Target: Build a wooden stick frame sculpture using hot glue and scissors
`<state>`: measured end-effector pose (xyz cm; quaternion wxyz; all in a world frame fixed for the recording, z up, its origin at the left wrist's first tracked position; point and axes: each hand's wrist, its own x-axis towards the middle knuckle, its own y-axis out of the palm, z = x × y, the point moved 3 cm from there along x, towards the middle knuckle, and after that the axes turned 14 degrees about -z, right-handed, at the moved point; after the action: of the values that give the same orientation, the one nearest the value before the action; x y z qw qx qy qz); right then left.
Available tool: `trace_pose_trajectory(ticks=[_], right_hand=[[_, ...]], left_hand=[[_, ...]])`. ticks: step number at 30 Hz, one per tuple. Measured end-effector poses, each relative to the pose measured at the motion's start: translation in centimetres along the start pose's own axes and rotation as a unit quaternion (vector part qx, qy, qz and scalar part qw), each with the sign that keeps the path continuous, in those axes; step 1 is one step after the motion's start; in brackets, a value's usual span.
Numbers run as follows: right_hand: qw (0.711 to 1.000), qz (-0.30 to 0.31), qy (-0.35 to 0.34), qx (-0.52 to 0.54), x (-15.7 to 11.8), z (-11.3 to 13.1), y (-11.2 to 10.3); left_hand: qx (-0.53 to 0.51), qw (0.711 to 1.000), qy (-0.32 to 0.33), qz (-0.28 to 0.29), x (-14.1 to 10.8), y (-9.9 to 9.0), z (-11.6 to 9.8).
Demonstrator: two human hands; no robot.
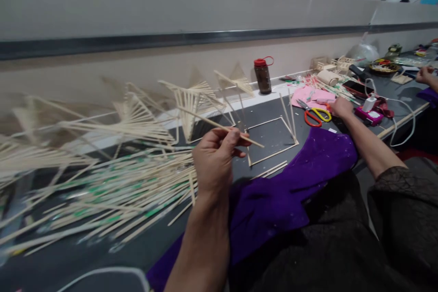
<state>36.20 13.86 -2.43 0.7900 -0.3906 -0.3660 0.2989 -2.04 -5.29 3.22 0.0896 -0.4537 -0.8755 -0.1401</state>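
Between the thumb and fingers of my left hand is a thin wooden stick, raised above the table. My right hand reaches to the pink cloth; its fingers are closed around something small that I cannot make out. Scissors with red and yellow handles lie beside that hand. A square frame of sticks with some upright sticks rests on the dark table. Purple cloth lies in front of me, and many loose sticks are spread at the left.
Fan-shaped stick models stand along the wall. A bottle with a red lid is behind the frame. To the right are a phone, a purple device with a white cable, and another person's hand.
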Motion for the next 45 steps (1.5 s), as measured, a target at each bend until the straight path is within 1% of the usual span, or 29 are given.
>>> trace_pose_trajectory(ticks=[2,4,7,10,12,14,17,20,22,24,27,30,33,36,40,45], right_hand=[[1.0,0.0,-0.024,-0.013,-0.2,0.1,-0.9],[0.998,-0.017,-0.058,-0.001,-0.6,0.3,-1.9],[0.988,-0.04,-0.121,0.089,-2.1,0.6,-3.4],[0.968,-0.021,-0.164,0.187,-4.5,1.4,-4.2],[0.958,-0.007,-0.188,0.216,-6.0,2.2,-4.4],[0.952,0.004,-0.219,0.214,-7.1,3.3,-4.3],[0.948,0.028,-0.265,0.176,-8.2,5.4,-3.7],[0.941,0.078,-0.306,0.123,-8.7,7.6,-2.8],[0.932,0.118,-0.325,0.108,-8.7,9.0,-2.3],[0.923,0.165,-0.333,0.096,-8.5,10.4,-1.8],[0.913,0.225,-0.334,0.068,-7.8,12.3,-0.8],[0.915,0.244,-0.318,0.051,-6.8,14.0,0.3],[0.921,0.24,-0.299,0.065,-6.3,15.0,1.7],[0.929,0.214,-0.283,0.108,-6.5,15.3,2.8],[0.932,0.182,-0.264,0.17,-7.2,15.2,3.8],[0.921,0.181,-0.261,0.225,-7.7,15.0,4.3]], left_hand=[[-0.008,1.0,-0.002,0.006,0.1,0.0,0.2],[-0.01,1.0,0.0,0.012,0.1,0.0,0.3],[-0.007,1.0,0.017,0.008,0.0,0.0,0.3],[-0.002,0.999,0.042,0.002,-0.4,0.3,0.3],[0.002,0.998,0.055,0.0,-0.8,0.7,0.5],[0.012,0.998,0.062,0.006,-1.2,1.2,0.8],[0.041,0.996,0.072,0.014,-1.6,2.2,1.1],[0.085,0.991,0.099,0.016,-1.8,3.5,1.1],[0.115,0.987,0.105,0.028,-1.8,4.7,1.2],[0.121,0.988,0.087,0.041,-1.4,5.9,1.6],[0.088,0.994,0.038,0.047,-0.5,7.5,2.7],[0.07,0.997,0.001,0.044,0.5,8.6,4.1],[0.065,0.997,-0.034,0.033,1.2,9.3,5.4],[0.065,0.996,-0.055,0.032,2.0,9.9,6.1],[0.079,0.995,-0.059,0.024,3.3,10.9,6.6],[0.11,0.992,-0.053,0.013,4.4,11.9,8.3]])
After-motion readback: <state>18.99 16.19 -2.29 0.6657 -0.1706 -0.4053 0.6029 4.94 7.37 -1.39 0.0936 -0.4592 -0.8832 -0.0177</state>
